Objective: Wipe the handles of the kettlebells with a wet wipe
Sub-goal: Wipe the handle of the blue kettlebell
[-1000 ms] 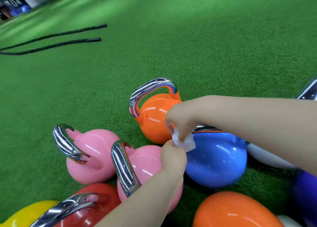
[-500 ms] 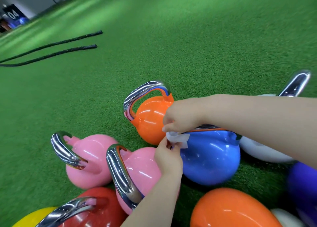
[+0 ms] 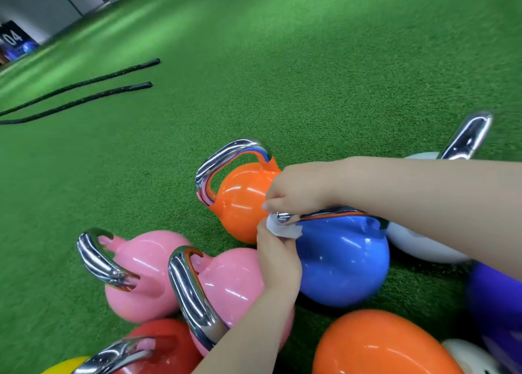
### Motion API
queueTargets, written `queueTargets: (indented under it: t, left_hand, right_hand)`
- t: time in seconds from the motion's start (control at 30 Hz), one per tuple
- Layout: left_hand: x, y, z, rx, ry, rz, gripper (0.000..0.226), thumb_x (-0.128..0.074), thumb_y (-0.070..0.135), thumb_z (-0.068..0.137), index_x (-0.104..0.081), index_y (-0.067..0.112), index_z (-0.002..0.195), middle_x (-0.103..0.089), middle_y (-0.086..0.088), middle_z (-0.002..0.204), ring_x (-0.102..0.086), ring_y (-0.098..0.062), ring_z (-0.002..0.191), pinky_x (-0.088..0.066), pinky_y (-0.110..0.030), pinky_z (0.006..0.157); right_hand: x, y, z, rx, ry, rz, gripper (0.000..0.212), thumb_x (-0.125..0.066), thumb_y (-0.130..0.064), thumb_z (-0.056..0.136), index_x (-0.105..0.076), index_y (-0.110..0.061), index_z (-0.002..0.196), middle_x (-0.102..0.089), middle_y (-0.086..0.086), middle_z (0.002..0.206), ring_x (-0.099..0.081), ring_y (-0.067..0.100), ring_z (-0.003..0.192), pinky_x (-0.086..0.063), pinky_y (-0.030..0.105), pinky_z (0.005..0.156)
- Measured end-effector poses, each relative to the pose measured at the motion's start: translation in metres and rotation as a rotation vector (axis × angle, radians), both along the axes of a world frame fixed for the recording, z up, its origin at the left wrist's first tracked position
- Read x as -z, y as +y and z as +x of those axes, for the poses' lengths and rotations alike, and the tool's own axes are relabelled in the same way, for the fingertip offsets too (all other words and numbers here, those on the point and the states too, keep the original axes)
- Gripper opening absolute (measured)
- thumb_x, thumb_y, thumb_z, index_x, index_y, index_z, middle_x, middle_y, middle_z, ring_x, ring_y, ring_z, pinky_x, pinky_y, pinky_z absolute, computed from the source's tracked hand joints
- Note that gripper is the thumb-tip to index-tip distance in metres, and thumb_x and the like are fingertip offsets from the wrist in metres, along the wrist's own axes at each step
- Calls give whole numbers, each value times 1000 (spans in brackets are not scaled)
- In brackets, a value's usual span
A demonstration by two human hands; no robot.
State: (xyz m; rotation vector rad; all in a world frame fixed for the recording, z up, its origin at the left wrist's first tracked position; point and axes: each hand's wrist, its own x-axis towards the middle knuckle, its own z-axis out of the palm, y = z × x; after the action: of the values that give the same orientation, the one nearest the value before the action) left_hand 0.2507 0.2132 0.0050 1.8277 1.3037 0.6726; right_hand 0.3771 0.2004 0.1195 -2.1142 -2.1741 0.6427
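Note:
Several glossy kettlebells with chrome handles stand close together on green turf. The blue kettlebell [image 3: 344, 263] sits in the middle, its chrome handle [image 3: 319, 214] running left to right under my right forearm. A white wet wipe [image 3: 284, 228] is wrapped round the handle's left end. My left hand [image 3: 278, 257] pinches the wipe from below. My right hand [image 3: 296, 188] curls over the same end of the handle from above, fingers touching the wipe. An orange kettlebell [image 3: 240, 201] stands just behind them.
Two pink kettlebells [image 3: 141, 272] [image 3: 234, 283] stand left of my left arm, red [image 3: 175, 342] and yellow [image 3: 65, 366] ones at the bottom left. Orange [image 3: 378, 345], white [image 3: 421, 246] and purple [image 3: 497, 297] ones lie right. Two black ropes [image 3: 84, 96] cross the open turf [image 3: 310, 62] far left.
The wipe went from hanging between my two hands to lying wrapped round the left end of the blue kettlebell's handle. My left hand has risen towards the handle.

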Motion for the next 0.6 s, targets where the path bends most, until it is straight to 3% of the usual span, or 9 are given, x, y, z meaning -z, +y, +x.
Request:
queueTargets:
  t: [0.07,0.13,0.23,0.33,0.5,0.6]
  left_hand:
    - [-7,2,1,55,75,138,40,-54,5,78,-51,10,118,-62,-5,107,-56,-28,102,-46,-42,87]
    - [-20,1,3,109,192,247,49,-50,-3,78,-46,7,126,-59,-10,113,-51,-33,106,-39,-49,95]
    - [-31,-1,4,212,376,598,49,-34,1,72,-51,8,118,-61,-9,104,-56,-33,98,-33,-49,99]
    - [-35,-1,10,351,554,912,48,-38,9,62,-45,14,109,-60,-4,91,-61,-27,90,-24,-47,103]
    - [-49,-18,35,477,645,1169,34,-27,11,70,-44,16,100,-53,2,76,-57,-20,76,-28,-48,101]
    - [-50,-28,48,511,660,1209,28,-26,11,71,-43,18,93,-51,4,72,-55,-18,70,-27,-47,100]
  right_hand:
    - [-2,-8,3,-17,36,86,25,-48,-37,91,-64,-18,96,-67,1,93,-58,22,83,-45,31,70]
    - [-1,-21,8,-28,55,174,16,-56,-34,85,-62,-22,93,-65,-3,92,-57,21,88,-47,33,73]
    - [3,-41,18,26,69,279,17,-63,-32,80,-60,-23,94,-61,-6,93,-56,19,91,-46,37,77]
    - [6,-60,23,91,-25,334,29,-64,-33,79,-53,-24,103,-59,-6,97,-54,19,92,-43,36,78]
    - [6,-83,30,186,-250,304,36,-61,-24,79,-42,-18,109,-56,-1,100,-56,23,94,-44,35,77]
    - [4,-96,36,269,-278,177,47,-70,-35,75,-41,-18,108,-50,-4,96,-57,19,96,-40,31,69]
